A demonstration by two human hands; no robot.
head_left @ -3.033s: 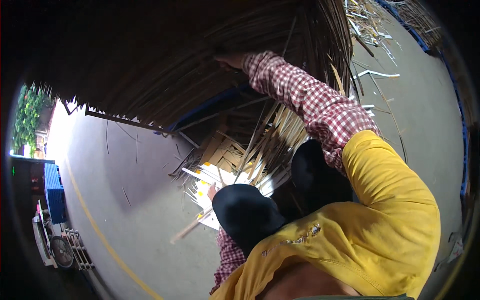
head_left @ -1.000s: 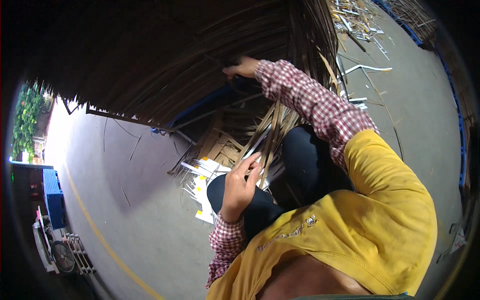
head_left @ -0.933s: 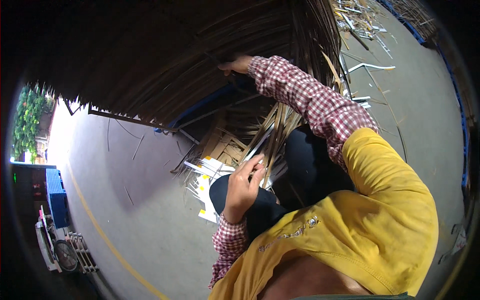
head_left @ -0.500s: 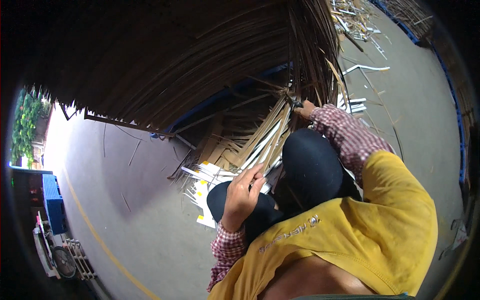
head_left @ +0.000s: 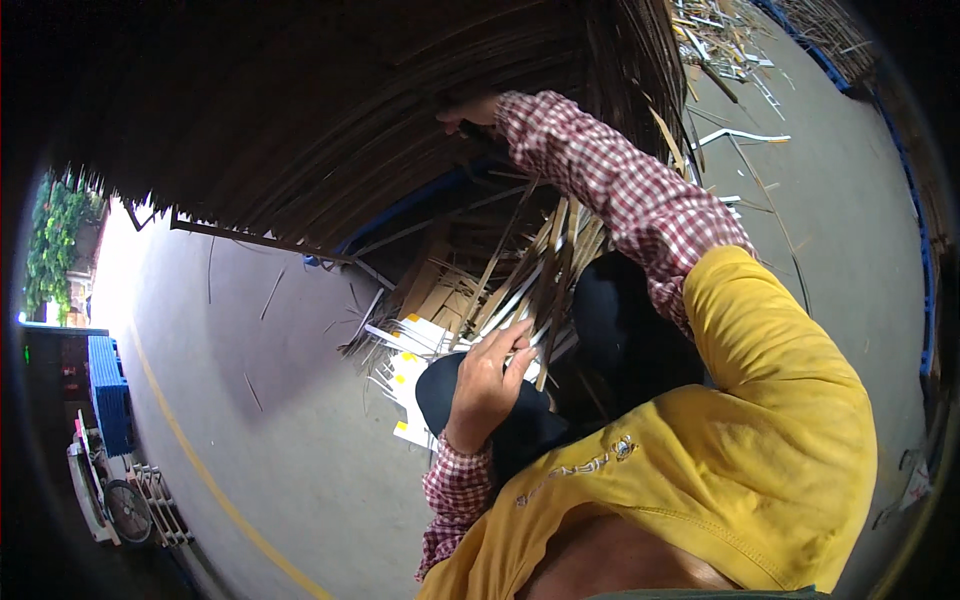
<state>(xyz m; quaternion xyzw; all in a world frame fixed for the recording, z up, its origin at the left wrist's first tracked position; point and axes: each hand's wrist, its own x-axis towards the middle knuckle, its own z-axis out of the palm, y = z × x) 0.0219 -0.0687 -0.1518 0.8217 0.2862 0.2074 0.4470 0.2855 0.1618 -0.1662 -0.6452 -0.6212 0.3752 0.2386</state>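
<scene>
Grey concrete floor [head_left: 300, 430], outdoors — a big dark woven bamboo panel [head_left: 330, 110] fills the upper view. Right hand [head_left: 470, 110] is raised against the panel's lower part, fingers curled on the strips; exact grip cannot be told in the shadow. Left hand [head_left: 487, 380] sits below the panel by the knee, fingers closed around a bundle of loose bamboo strips [head_left: 545, 280] fanning up toward the panel. Cut bamboo scraps [head_left: 425, 320] lie under the panel edge; blue crate [head_left: 108, 400] far left of it.
</scene>
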